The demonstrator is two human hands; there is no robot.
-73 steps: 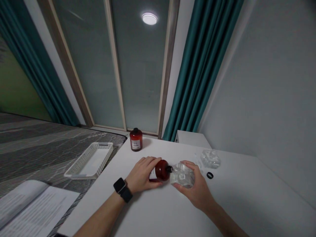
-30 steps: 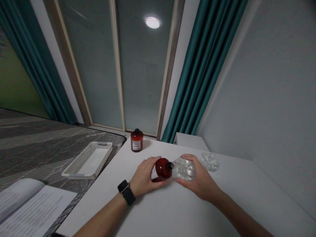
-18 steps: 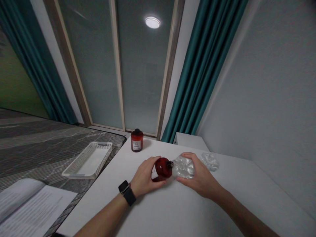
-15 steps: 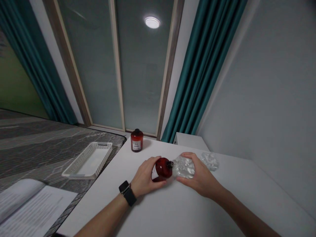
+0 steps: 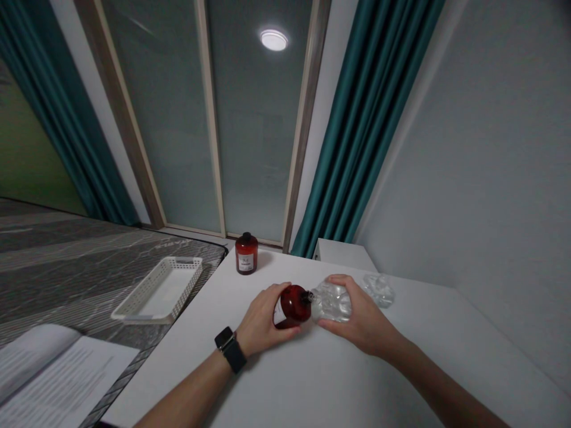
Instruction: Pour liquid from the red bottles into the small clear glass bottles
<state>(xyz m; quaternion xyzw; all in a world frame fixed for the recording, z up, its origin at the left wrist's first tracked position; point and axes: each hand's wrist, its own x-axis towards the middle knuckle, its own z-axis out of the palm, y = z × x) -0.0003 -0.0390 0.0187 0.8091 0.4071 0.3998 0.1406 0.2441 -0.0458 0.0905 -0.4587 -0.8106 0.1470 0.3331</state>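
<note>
My left hand (image 5: 265,318) is wrapped round a reddish-brown bottle (image 5: 296,304) with a white label, tilted so its dark neck points right. In my right hand (image 5: 357,321) is a clear plastic bottle (image 5: 332,301), lying nearly sideways with its mouth toward the left. The two mouths meet or nearly meet; I cannot tell whether they touch. Just beyond my right hand lies a crumpled clear plastic piece (image 5: 379,290), partly hidden by my fingers. Farther back, a second reddish-brown bottle (image 5: 246,254) with a black cap stands upright on the white table (image 5: 312,380).
Left of the table, a white perforated basket (image 5: 122,310) and an open book (image 5: 80,380) lie on a dark striped surface (image 5: 134,255). A white cabinet (image 5: 345,254) stands behind the table, by the green curtain (image 5: 352,148). The grey wall (image 5: 491,166) borders the right side.
</note>
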